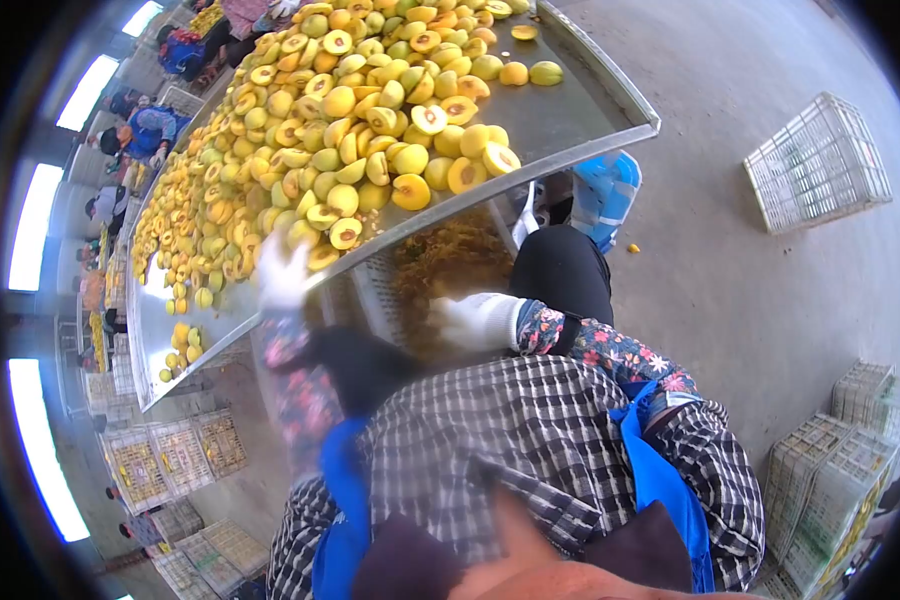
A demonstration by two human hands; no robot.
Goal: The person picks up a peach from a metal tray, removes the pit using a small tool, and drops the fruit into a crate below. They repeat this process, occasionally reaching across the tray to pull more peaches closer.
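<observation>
A long metal table (590, 135) is heaped with halved yellow peaches (340, 120). My left hand (282, 270), in a white glove and blurred by motion, is at the table's near edge, against the closest peach halves. My right hand (475, 320), also in a white glove and with a floral sleeve behind it, is below the table's edge with its fingers curled. It hangs over a crate of brownish scraps (440, 260). What either hand holds is hidden.
Other people (140, 135) work along the table's far side. A white plastic crate (818, 165) lies on the concrete floor at right. More crates are stacked at lower right (830, 460) and lower left (170, 460). A blue bag (605, 195) sits under the table's corner.
</observation>
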